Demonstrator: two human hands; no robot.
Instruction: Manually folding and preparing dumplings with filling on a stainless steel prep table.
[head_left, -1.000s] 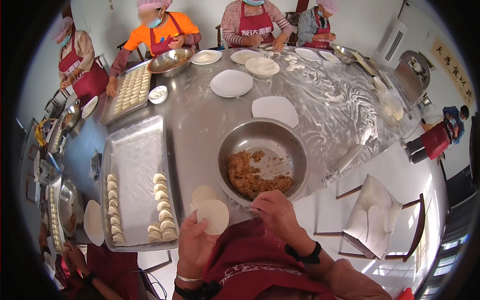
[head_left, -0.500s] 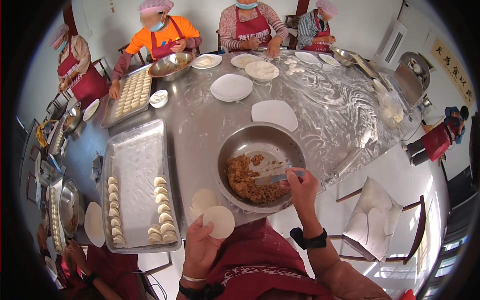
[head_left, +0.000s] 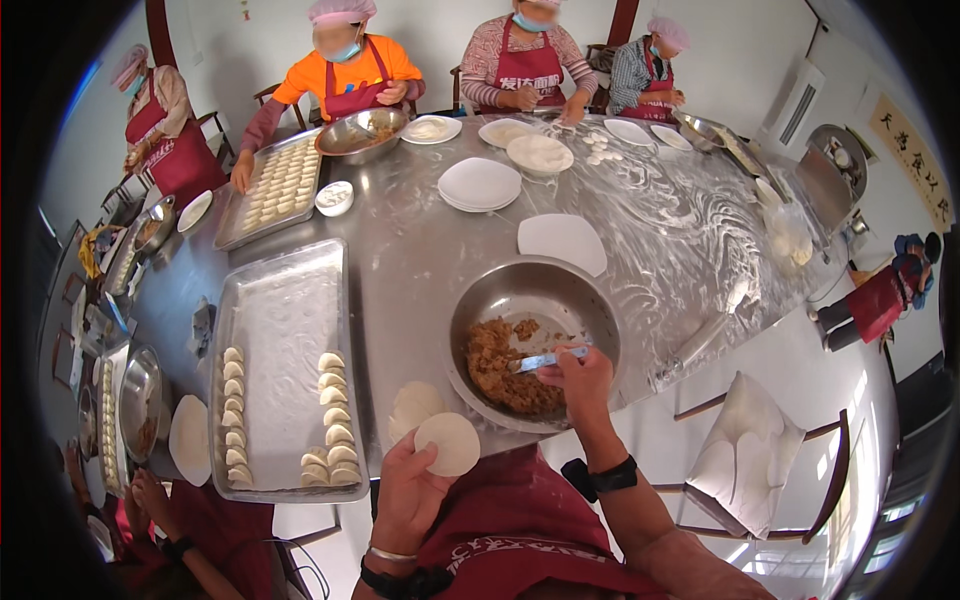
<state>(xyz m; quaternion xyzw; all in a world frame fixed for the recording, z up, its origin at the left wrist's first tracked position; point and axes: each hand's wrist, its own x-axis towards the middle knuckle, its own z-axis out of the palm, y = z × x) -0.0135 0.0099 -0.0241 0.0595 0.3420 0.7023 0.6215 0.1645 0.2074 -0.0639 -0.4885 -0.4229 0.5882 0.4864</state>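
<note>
Wrapper (head_left: 448, 443) lies flat and bare in my left hand (head_left: 410, 490), fingers cupped under it, just off the table (head_left: 420, 250) edge near me; no filling on it yet, as far as I see. My right hand (head_left: 578, 378) is closed on a spatula (head_left: 545, 360) inside the bowl (head_left: 530, 300), its blade in the brown filling (head_left: 505, 370). I judge the work partly done: the tray (head_left: 285, 320) carries two short rows of folded dumplings (head_left: 335, 420) at its near end, most of it bare, and a small stack of wrappers (head_left: 415, 405) waits beside the bowl. The spatula's long axis runs nearly left to right, handle at my right hand, blade pointing left into the filling
</note>
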